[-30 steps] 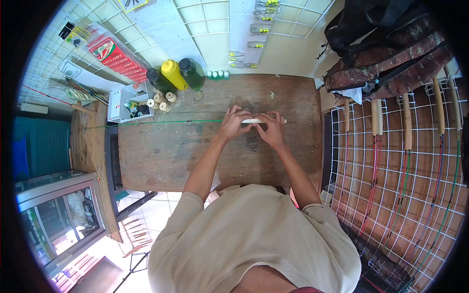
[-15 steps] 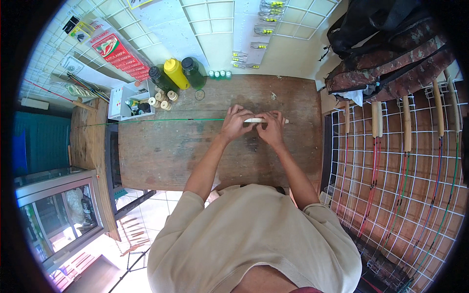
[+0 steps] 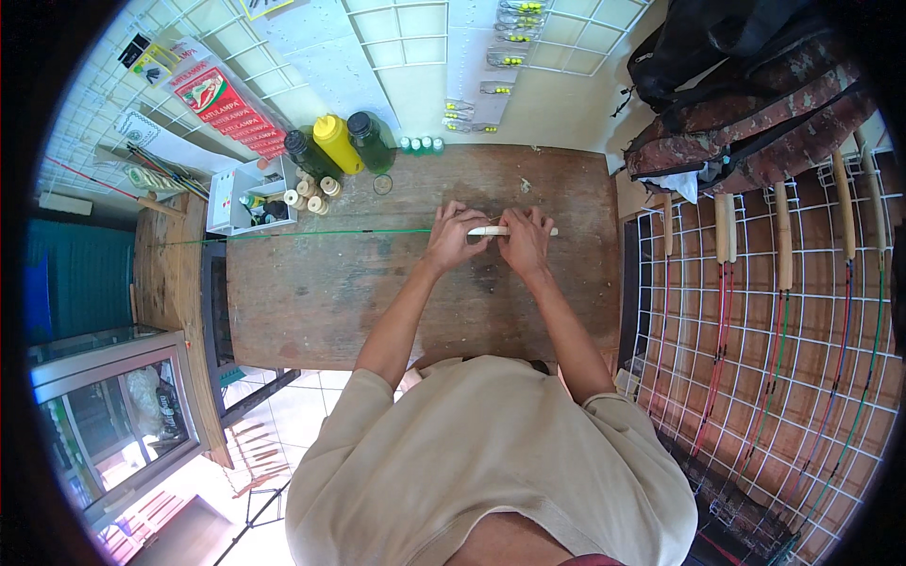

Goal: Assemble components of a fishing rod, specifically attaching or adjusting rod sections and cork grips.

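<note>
Mid-frame, the left hand [image 3: 455, 240] and right hand [image 3: 526, 241] grasp a pale stick [image 3: 487, 231] over the desk [image 3: 330, 302], a green rod [image 3: 368, 231] extending toward frame left

A handle [image 3: 487, 231] lies between the left grip [image 3: 458, 238] and the right grip [image 3: 525, 238], over the counter [image 3: 396, 307], its right end reaching past the right grip. From the left grip, a rod [image 3: 330, 232] runs left beyond the counter's left edge. A box [image 3: 225, 203] stands at the far left corner; just right of it are spools [image 3: 311, 194], with three bottles [image 3: 337, 146] behind. A ring [image 3: 382, 185] lies before the rightmost bottle; vials [image 3: 421, 146] stand right of it, near the wall [image 3: 557, 118]. Right of the counter, other rods [image 3: 784, 236] hang on a grid [image 3: 746, 325], a bag [image 3: 755, 132] at its far end.
</note>
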Demonstrator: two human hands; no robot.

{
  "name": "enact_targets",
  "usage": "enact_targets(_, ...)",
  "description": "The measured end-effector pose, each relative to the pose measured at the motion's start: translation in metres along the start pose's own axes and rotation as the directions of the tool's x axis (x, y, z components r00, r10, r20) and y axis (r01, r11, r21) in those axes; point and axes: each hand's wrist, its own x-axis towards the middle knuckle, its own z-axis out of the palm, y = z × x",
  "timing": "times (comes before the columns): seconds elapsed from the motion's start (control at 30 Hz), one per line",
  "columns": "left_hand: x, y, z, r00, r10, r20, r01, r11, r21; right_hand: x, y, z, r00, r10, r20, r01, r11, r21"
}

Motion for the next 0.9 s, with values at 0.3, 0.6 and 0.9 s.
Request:
enact_targets(0.3, 0.005, 0.004, -0.005, 0.992, -0.123, 0.011, 0.123, 0.992, -0.04, -0.005, 0.004, 0.001, 0.989, -0.138, -0.056, 0.137, 0.99, -0.024)
enact_targets(0.6, 0.0, -0.001, -0.003, 0.99, -0.124, 0.07, 0.122, 0.992, 0.026, -0.006, 0.011, -0.001, 0.986, -0.167, -0.024, 0.169, 0.973, 0.154)
enact_targets(0.9, -0.006, -0.001, -0.004, 0.991, -0.109, 0.08, 0.108, 0.994, 0.022, -0.004, 0.015, -0.002, 0.944, -0.327, 0.049, 0.324, 0.945, 0.05)
